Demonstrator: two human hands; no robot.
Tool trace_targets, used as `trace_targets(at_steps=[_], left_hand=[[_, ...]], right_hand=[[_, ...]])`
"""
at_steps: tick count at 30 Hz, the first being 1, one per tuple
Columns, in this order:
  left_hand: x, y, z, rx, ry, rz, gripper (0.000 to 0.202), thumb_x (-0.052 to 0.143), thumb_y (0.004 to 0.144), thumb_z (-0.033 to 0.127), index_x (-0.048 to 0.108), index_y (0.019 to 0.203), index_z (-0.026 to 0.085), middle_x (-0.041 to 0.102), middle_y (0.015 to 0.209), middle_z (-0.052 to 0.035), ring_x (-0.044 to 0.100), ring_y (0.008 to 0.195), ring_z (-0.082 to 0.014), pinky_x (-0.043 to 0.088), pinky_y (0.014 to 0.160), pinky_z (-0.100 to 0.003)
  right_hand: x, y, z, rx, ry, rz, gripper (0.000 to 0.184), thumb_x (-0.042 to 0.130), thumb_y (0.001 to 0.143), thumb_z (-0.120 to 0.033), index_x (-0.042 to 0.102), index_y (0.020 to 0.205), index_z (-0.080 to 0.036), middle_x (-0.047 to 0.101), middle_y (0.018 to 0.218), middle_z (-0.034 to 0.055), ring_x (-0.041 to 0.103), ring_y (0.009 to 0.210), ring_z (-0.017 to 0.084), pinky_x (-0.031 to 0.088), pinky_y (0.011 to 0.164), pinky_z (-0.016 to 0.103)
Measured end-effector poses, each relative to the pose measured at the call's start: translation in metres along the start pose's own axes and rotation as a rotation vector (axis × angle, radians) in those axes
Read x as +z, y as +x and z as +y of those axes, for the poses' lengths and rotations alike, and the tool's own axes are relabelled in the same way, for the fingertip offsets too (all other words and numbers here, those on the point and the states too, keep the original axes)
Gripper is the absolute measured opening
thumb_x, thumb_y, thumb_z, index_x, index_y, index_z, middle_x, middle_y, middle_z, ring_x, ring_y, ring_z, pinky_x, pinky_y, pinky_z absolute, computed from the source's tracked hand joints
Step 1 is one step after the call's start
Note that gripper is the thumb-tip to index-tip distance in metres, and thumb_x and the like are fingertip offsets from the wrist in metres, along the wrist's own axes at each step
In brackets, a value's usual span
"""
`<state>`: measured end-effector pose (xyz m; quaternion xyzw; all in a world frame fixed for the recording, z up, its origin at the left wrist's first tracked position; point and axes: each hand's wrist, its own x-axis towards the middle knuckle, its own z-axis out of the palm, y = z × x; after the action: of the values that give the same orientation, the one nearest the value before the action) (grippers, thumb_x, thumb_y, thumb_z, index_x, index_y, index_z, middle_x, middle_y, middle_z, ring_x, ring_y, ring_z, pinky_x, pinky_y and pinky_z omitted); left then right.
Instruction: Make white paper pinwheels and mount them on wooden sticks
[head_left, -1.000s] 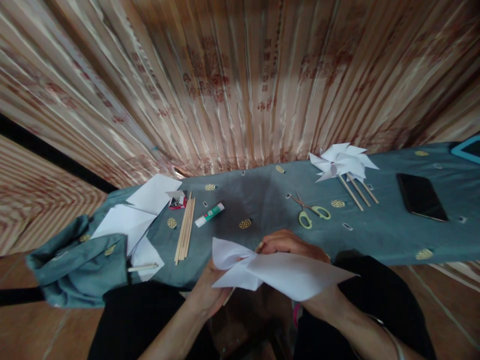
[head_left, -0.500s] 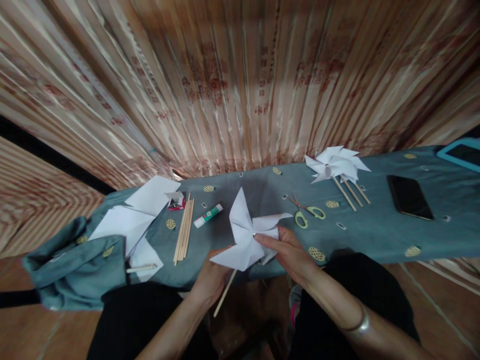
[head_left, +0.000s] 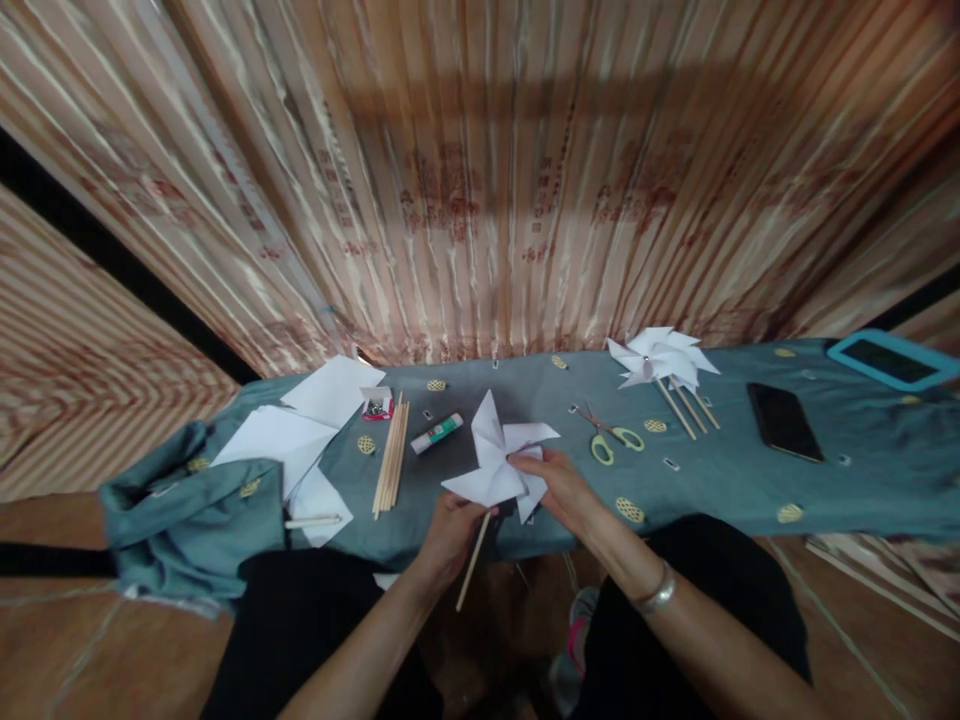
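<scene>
A white paper pinwheel point(head_left: 491, 465) on a thin wooden stick point(head_left: 474, 562) is held up over the table's front edge. My left hand point(head_left: 448, 540) is closed around the stick just under the blades, its fingertips partly hidden by the paper. With thumb on the pinwheel's centre and the other fingers behind the blades, my right hand point(head_left: 566, 487) pinches it. Beyond the pinwheel lie a glue stick point(head_left: 437, 434) on the left and green-handled scissors point(head_left: 611, 436) on the right.
To the left are wooden sticks point(head_left: 391, 460), a small box of pins point(head_left: 376, 405), white paper sheets point(head_left: 277, 440) and a pencil point(head_left: 313, 521). Farther right lie finished pinwheels point(head_left: 664, 355), a black phone point(head_left: 784, 420) and a blue-framed tablet point(head_left: 892, 360). A curtain point(head_left: 480, 180) hangs behind the table.
The camera view has shifted, moving the table items in the picture. The pinwheel's blades have turned slightly, and my right thumb stays at its centre. Both hands keep their hold.
</scene>
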<state>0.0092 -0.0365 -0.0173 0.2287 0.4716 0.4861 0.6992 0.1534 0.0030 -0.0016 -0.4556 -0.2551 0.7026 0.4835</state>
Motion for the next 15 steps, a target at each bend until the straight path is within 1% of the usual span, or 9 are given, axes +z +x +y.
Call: trace_targets(at_steps=[3, 7, 11, 15], left_hand=[[0.0, -0.003, 0.003, -0.014, -0.023, 0.028, 0.021, 0.081, 0.039, 0.012, 0.071, 0.058, 0.009, 0.068, 0.057, -0.0049, 0.057, 0.052, -0.0109, 0.043, 0.055, -0.021], [0.001, -0.006, 0.006, -0.017, -0.104, 0.058, 0.025, 0.081, 0.036, 0.01, 0.072, 0.059, 0.011, 0.067, 0.055, -0.0034, 0.055, 0.05, -0.0097, 0.042, 0.053, -0.021], [-0.001, -0.004, 0.005, -0.022, -0.149, 0.066, 0.02, 0.079, 0.04, 0.008, 0.069, 0.057, 0.011, 0.065, 0.052, -0.0022, 0.054, 0.048, -0.0097, 0.043, 0.054, -0.021], [-0.004, -0.003, 0.001, -0.011, -0.171, 0.093, 0.015, 0.075, 0.044, 0.006, 0.068, 0.057, 0.01, 0.063, 0.05, -0.0017, 0.054, 0.047, -0.0083, 0.042, 0.053, -0.02]], right_hand=[[0.005, -0.002, -0.003, 0.005, -0.024, -0.001, 0.033, 0.088, 0.043, -0.029, 0.073, 0.069, -0.014, 0.071, 0.062, 0.0014, 0.063, 0.056, 0.015, 0.049, 0.062, 0.026], [0.012, -0.003, -0.007, 0.019, -0.039, 0.001, 0.033, 0.088, 0.041, -0.027, 0.073, 0.067, -0.014, 0.071, 0.06, 0.002, 0.063, 0.054, 0.015, 0.049, 0.059, 0.026], [0.018, 0.0, -0.005, 0.016, -0.046, 0.015, 0.034, 0.089, 0.038, -0.026, 0.073, 0.065, -0.014, 0.071, 0.059, 0.0024, 0.062, 0.052, 0.014, 0.049, 0.058, 0.025], [0.018, 0.004, -0.004, 0.012, -0.074, 0.003, 0.033, 0.088, 0.039, -0.026, 0.072, 0.066, -0.014, 0.072, 0.061, 0.0027, 0.063, 0.054, 0.015, 0.05, 0.06, 0.026]])
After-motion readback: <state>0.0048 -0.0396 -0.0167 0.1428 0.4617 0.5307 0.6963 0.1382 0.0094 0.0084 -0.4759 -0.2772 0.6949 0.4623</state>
